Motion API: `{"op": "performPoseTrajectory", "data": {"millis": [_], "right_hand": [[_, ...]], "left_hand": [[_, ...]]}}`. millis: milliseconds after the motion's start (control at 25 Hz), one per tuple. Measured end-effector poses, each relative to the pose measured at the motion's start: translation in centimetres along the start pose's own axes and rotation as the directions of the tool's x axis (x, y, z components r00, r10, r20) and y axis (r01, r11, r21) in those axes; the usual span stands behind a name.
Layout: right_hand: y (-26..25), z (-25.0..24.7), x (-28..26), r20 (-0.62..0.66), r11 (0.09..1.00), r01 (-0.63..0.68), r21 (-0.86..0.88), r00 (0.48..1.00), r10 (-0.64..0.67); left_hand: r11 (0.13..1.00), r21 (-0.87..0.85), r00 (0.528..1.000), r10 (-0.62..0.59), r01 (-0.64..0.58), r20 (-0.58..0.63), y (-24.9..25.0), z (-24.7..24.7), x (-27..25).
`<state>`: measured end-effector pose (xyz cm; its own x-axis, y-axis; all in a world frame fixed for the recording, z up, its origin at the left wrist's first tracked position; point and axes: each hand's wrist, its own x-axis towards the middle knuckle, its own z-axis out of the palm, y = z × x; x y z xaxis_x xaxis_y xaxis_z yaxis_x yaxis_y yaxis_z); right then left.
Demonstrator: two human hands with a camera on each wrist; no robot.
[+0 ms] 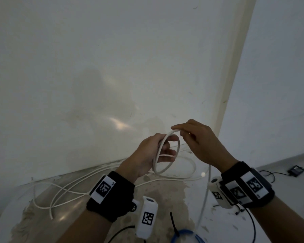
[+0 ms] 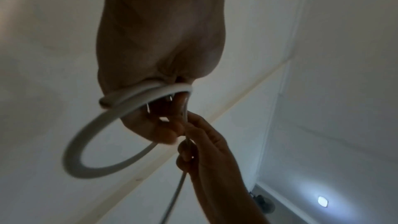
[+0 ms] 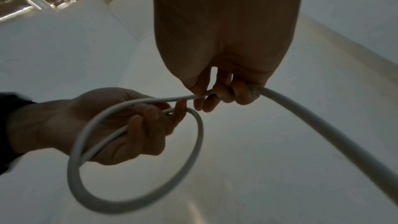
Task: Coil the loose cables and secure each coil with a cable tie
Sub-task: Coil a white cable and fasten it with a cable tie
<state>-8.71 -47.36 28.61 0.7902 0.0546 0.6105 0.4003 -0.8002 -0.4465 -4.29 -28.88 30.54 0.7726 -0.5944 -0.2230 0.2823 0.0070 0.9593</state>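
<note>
My left hand [image 1: 162, 148] grips a small coil of white cable [image 1: 161, 171] held upright in front of a white wall. In the left wrist view the coil [image 2: 73, 159] hangs from that hand's [image 2: 159, 125] curled fingers. My right hand [image 1: 178, 131] pinches the same cable at the top of the loop, close to the left thumb. From the right hand [image 3: 215, 94] the free length [image 3: 301, 113] drops away toward the floor. The rest of the white cable [image 1: 68, 190] lies in loose curves on the floor. A black cable tie [image 1: 174, 223] lies below my wrists.
A blue cable coil [image 1: 188, 235] sits on the floor at the bottom edge, next to the tie. A small black device [image 1: 296, 170] with thin black wires lies at the right. The white wall [image 1: 112, 67] stands close ahead, with a corner on the right.
</note>
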Motion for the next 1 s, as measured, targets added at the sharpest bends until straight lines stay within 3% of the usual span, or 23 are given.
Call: {"op": "performPoseTrajectory", "data": {"millis": [120, 200, 320, 400, 480, 560, 680, 840, 920, 1000], "right_hand": [[-0.5, 0.8, 0.1, -0.002, 0.995, 0.059, -0.076, 0.998, -0.059], [-0.4, 0.9, 0.3, 0.008, 0.999, 0.035, 0.008, 0.999, -0.035], [-0.4, 1.3, 0.1, 0.087, 0.959, -0.134, 0.249, 0.99, 0.115], [-0.5, 2.1, -0.8, 0.17, 0.875, -0.254, 0.412, 0.965, 0.201], [0.2, 3.2, -2.6, 0.249, 0.811, -0.343, 0.473, 0.935, 0.251], [1.9, 4.4, -5.4, 0.285, 0.774, -0.437, 0.459, 0.897, 0.337], [4.1, 6.1, -9.5, 0.258, 0.735, -0.565, 0.375, 0.825, 0.503], [2.9, 7.1, -11.4, 0.162, 0.875, -0.419, 0.242, 0.907, 0.389], [1.5, 6.4, -10.8, 0.232, 0.935, -0.327, 0.137, 0.928, 0.291], [0.3, 5.0, -9.8, 0.389, 0.939, -0.315, 0.141, 0.889, 0.24]], "left_hand": [[1.0, -0.001, 0.999, -0.024, 0.024, 0.024, 0.1, -0.1, 0.1], [1.0, -0.014, 0.998, -0.012, 0.013, 0.055, 0.1, -0.3, 0.1], [0.966, -0.258, 0.988, 0.046, -0.006, 0.15, -0.1, -1.2, 0.2], [0.88, -0.472, 0.979, 0.139, -0.053, 0.15, -0.1, -1.9, 0.4], [0.763, -0.631, 0.969, 0.239, -0.142, 0.07, 0.3, -3.2, 0.7], [0.679, -0.684, 0.948, 0.312, -0.267, -0.06, 1.4, -5.5, 1.0], [0.638, -0.655, 0.908, 0.365, -0.404, -0.205, 2.8, -8.9, 1.0], [0.705, -0.573, 0.909, 0.331, -0.417, -0.254, 1.8, -9.3, 1.5], [0.723, -0.56, 0.914, 0.311, -0.405, -0.26, 1.1, -9.2, 1.9], [0.736, -0.553, 0.92, 0.299, -0.392, -0.254, 0.9, -9.3, 2.0]]}}
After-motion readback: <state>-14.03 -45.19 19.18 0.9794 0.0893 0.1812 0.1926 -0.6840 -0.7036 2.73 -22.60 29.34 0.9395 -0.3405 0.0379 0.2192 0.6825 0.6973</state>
